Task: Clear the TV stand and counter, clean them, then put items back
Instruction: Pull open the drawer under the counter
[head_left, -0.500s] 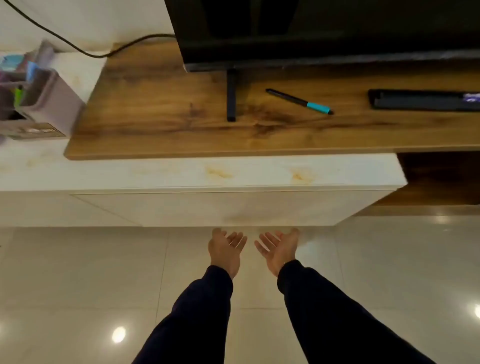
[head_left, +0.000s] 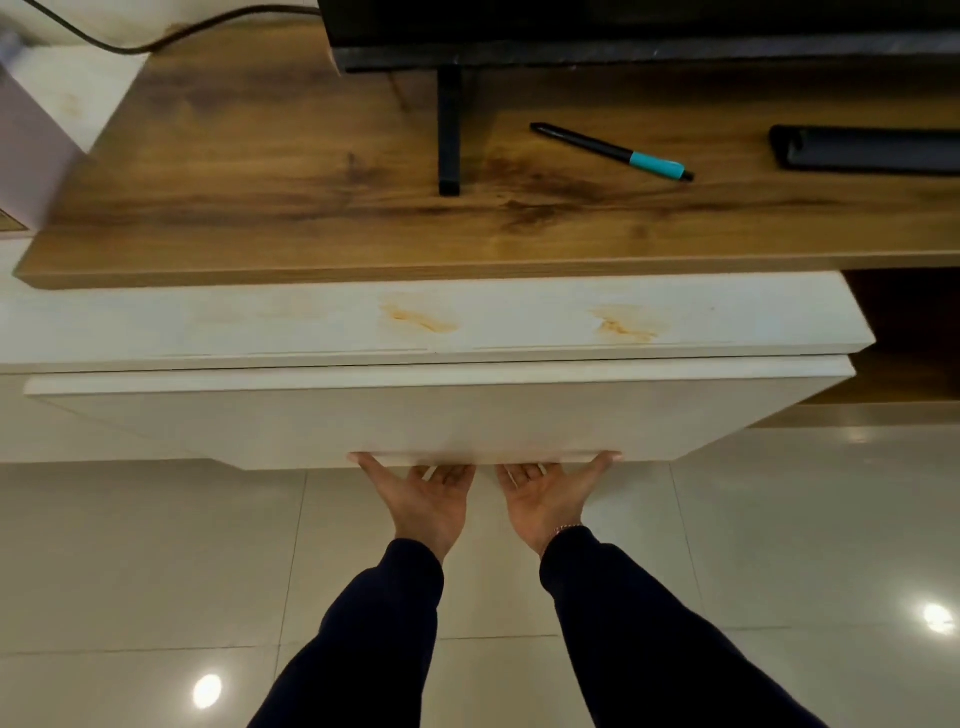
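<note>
A person's left hand (head_left: 426, 499) and right hand (head_left: 545, 496), palms up and side by side, hook their fingers under the bottom edge of a white drawer front (head_left: 441, 415) set below the white counter (head_left: 467, 322); the fingertips are hidden behind the panel, thumbs spread outward along its edge. The panel stands slightly proud of the counter, yet nothing inside it can be seen. Above, on the wooden TV stand (head_left: 260, 171), a black pen (head_left: 613, 151) with a teal grip lies flat, its long axis running diagonally, teal end toward the right and nearer the camera. A dark remote (head_left: 862, 148) lies lengthwise at far right. The TV's foot (head_left: 449, 130) stands just left of the pen.
</note>
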